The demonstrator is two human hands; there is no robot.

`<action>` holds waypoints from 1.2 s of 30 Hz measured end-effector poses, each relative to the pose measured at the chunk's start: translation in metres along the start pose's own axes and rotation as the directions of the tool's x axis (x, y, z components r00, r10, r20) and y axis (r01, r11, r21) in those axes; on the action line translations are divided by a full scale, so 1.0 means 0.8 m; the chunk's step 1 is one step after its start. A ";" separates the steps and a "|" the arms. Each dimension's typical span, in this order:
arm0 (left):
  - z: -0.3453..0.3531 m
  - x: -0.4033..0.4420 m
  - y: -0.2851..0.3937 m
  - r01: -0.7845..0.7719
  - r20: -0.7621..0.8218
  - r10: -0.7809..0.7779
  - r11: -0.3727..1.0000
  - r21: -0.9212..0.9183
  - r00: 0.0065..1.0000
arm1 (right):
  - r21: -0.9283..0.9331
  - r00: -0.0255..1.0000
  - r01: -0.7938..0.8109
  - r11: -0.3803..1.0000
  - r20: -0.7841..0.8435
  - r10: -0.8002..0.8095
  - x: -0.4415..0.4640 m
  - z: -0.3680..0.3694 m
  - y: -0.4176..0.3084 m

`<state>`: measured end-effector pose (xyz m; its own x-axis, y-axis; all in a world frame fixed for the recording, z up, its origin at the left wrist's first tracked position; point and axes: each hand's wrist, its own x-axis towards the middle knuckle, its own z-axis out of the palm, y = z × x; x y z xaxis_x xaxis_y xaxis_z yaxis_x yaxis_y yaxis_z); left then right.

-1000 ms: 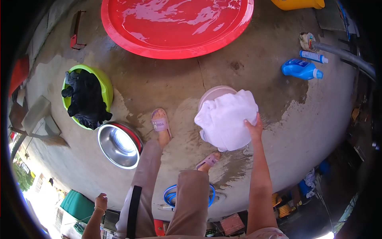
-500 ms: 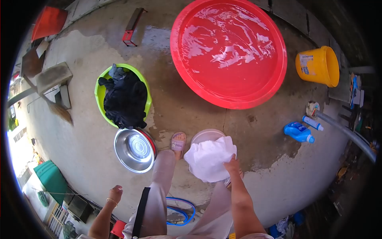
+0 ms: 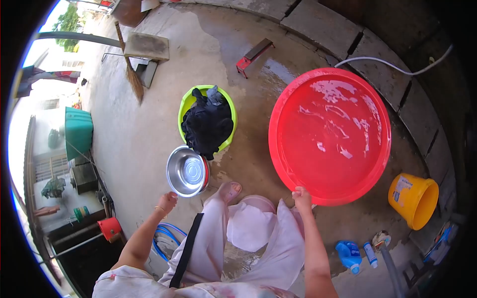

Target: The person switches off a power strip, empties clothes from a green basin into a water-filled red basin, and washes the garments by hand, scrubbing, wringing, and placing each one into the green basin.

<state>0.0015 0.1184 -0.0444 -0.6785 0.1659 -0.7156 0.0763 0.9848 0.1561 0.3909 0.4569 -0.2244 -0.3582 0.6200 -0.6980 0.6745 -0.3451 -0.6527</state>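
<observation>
My left hand [image 3: 168, 201], a bracelet at its wrist, is loosely closed with nothing visible in it. It is just below the silver metal basin [image 3: 187, 171]. My right hand [image 3: 301, 198] has curled fingers, nothing visible in them, in front of the near rim of the big red tub [image 3: 280, 169], which holds water. Whether it touches the rim I cannot tell. Between my legs a white cloth [image 3: 251, 228] lies over a pale pink round object [image 3: 259, 202], mostly hidden. Dark clothes [image 3: 206, 124] fill a lime-green basin [image 3: 185, 105] beyond the metal one.
A yellow bucket [image 3: 412, 201] lies tilted at the right. A blue detergent bottle [image 3: 349, 254] and a smaller blue bottle [image 3: 370, 254] are nearby. A low red bench [image 3: 254, 55] stands farther off. A blue hose [image 3: 161, 243] coils by my left leg.
My right hand has let go of the white cloth and moved forward towards the red tub. My left hand has moved up near the metal basin. The view has turned left.
</observation>
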 end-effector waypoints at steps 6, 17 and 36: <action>0.018 0.002 -0.019 0.052 -0.049 -0.043 0.977 0.206 0.998 | 0.324 0.982 -0.010 0.946 0.180 -0.051 0.057 0.013 -0.047; -0.026 0.341 -0.039 0.152 -0.109 -0.189 0.948 -0.281 0.976 | 0.266 0.943 -0.166 0.949 0.325 0.074 0.207 0.217 -0.187; -0.043 0.609 0.046 0.172 -0.056 -0.249 0.799 -0.576 0.967 | 0.808 0.949 -0.315 0.498 0.254 0.189 0.402 0.394 -0.241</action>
<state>-0.3510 0.2338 -0.3640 -0.7163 -0.0876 -0.6923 -0.4768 0.7857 0.3940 -0.0576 0.5004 -0.4160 -0.3764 0.3445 -0.8600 -0.0730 -0.9364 -0.3432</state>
